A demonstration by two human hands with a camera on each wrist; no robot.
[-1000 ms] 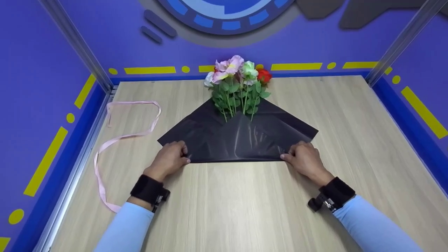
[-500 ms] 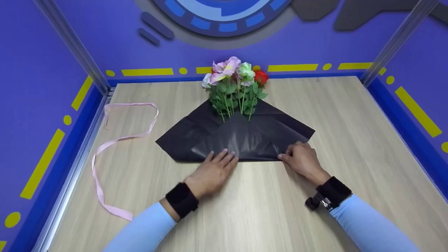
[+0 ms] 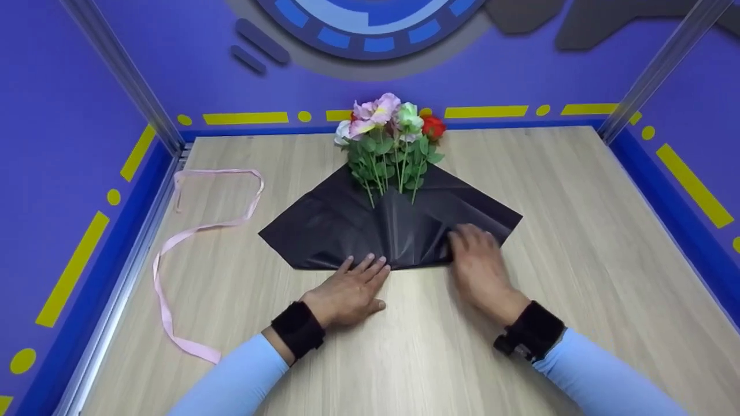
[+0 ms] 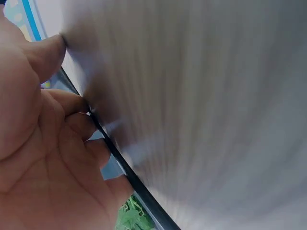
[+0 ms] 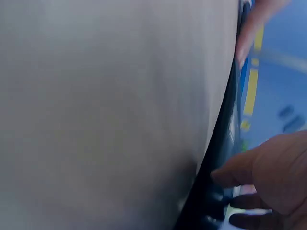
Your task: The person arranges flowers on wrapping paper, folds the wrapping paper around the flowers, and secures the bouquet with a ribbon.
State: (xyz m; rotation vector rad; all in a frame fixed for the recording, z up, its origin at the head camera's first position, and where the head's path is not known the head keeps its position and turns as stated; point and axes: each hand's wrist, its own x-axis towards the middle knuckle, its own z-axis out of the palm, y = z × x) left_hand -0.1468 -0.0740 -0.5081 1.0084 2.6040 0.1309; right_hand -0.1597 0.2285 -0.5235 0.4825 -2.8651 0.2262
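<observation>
Head: black sheet [image 3: 329,225] on surface [image 3: 404,364], flowers [image 3: 390,138] over it. Left hand [image 3: 347,294] fingers straight at near edge; if lifted, fold may spring up. Right hand [image 3: 480,266] blurred; hard tug could drag flowers askew.

Left wrist: fingertips at sheet edge, could skid.

Right wrist: fingers at sheet, pinch or not, can't tell.

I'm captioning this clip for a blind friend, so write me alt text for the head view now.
Two hands touch a folded black sheet on a wooden table: the left hand lies on its near edge, the right hand farther right, slightly blurred. Pink, green, red and white flowers lie with stems over the sheet; a pink ribbon curves at left.
</observation>
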